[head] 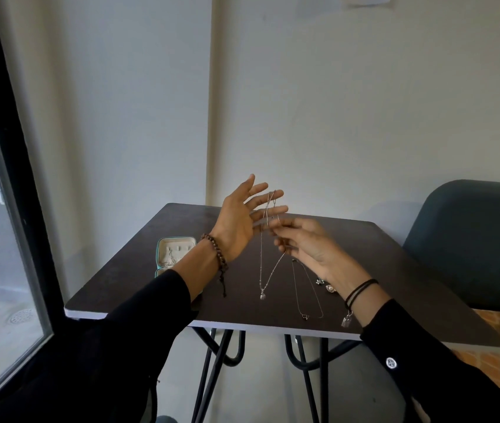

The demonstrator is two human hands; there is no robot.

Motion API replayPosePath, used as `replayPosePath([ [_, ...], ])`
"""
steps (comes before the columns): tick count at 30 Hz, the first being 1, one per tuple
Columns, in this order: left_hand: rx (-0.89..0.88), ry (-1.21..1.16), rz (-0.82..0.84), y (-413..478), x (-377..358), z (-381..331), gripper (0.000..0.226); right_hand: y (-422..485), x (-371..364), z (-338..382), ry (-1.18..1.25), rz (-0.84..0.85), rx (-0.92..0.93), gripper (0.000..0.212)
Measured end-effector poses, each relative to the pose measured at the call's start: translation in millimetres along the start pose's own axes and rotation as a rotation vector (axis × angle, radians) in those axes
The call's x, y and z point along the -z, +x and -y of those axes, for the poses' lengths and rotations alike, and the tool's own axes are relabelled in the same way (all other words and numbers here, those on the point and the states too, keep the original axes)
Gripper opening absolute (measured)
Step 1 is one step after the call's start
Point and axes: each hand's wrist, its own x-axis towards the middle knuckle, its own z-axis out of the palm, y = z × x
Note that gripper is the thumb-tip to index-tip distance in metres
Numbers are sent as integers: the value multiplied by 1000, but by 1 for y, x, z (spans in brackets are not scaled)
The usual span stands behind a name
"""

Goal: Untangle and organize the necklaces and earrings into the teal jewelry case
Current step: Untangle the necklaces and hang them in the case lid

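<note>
Nearest to me are my two black sleeves, reaching in from the left and the right over the near edge of the dark tabletop (pixel 395 285). A brown beaded bracelet (pixel 215 252) sits on my left wrist, and black bands (pixel 360 289) with a small hanging charm sit on my right.

Just beyond the near edge, right of centre, a second necklace (pixel 304 316) lies flat in a long narrow loop, its small pendant at the near end. Two earrings (pixel 330 288) lie just right of it, close beside my right wrist and close to each other.

Left of that loop dangles the hanging necklace (pixel 261 264), a thin beaded chain with a small pendant at its bottom (I cannot tell whether the pendant touches the tabletop). Its top is draped over the fingers of my left hand (pixel 242 221), which is raised palm inward with the fingers straight and spread wide, gripping nothing. My right hand (pixel 309 245), blurred, is raised just right of it, fingers curled, thumb and forefinger pinching the chain a little below the drape. The two hands are nearly touching.

Farther left on the tabletop the teal jewelry case (pixel 172 254) stands open, showing a cream lining. Its near part is hidden behind my left forearm, and it is well apart from both necklaces. At the far right stands a dark chair (pixel 471 239) against the pale wall.
</note>
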Motion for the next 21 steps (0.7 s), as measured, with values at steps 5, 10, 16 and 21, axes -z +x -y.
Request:
replayPosePath([
  [5,-20,-78,-65,2,0,-2,47,-9,-5,-8,-130,13,1,10],
  [10,-80,2,-150,6,6,3,39,-15,-9,-12,-194,50,25,20],
  [16,-97,37,-162,5,18,8,32,-20,-5,-3,-186,103,58,19],
  [21,-51,276,-122,0,20,12,55,-20,-2,12,-119,116,112,13],
])
